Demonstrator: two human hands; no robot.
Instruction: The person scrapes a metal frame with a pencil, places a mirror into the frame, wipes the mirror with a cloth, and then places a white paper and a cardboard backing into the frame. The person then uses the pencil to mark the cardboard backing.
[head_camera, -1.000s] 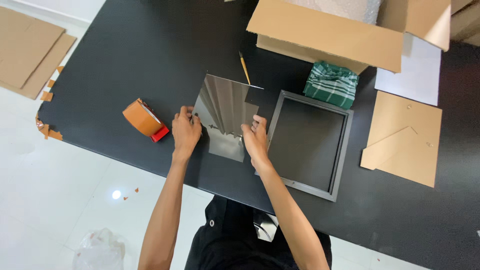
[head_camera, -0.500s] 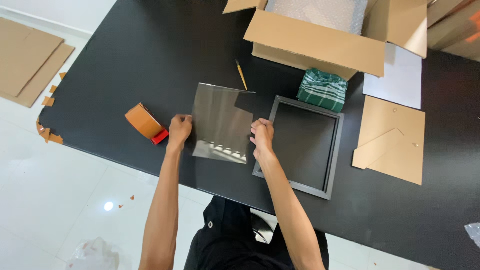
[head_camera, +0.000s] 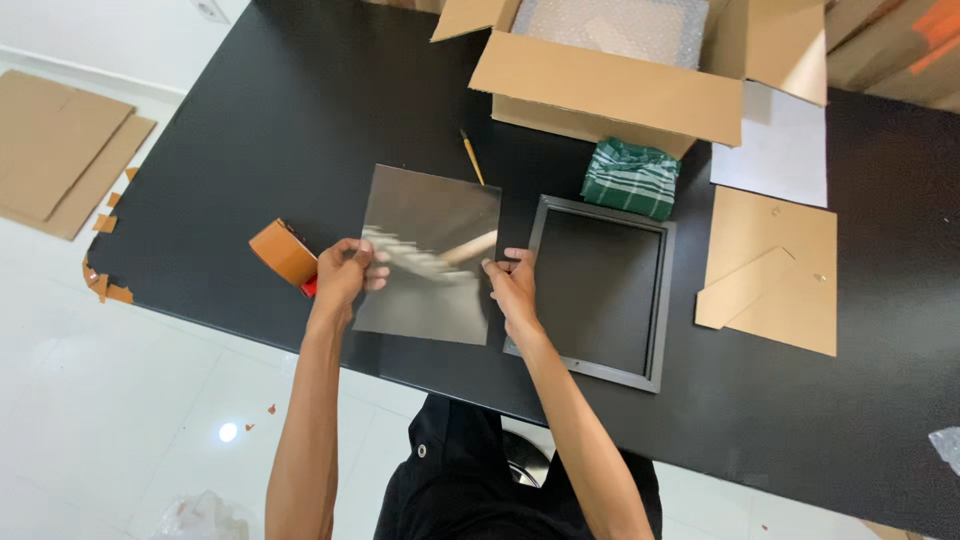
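Head view shows me a square glass pane, shiny and reflective, held over the black table just left of a dark picture frame. I see my left hand pinching the pane's left edge, thumb on top, the other fingers partly tucked behind the glass so I cannot count them. My right hand grips the right edge, fingers closed on it, sitting right at the frame's left border. Whether the pane's lower edge rests on the table or floats above it, I cannot tell; reflections smear its surface.

Just left of my left hand lies an orange tape dispenser, partly covered by that hand. Above the pane lies a pencil. Beyond the frame sits a folded green checked cloth, then an open cardboard box with bubble wrap inside, cut off by the top edge. Right of the frame lies a brown backing board, with a white sheet above it.
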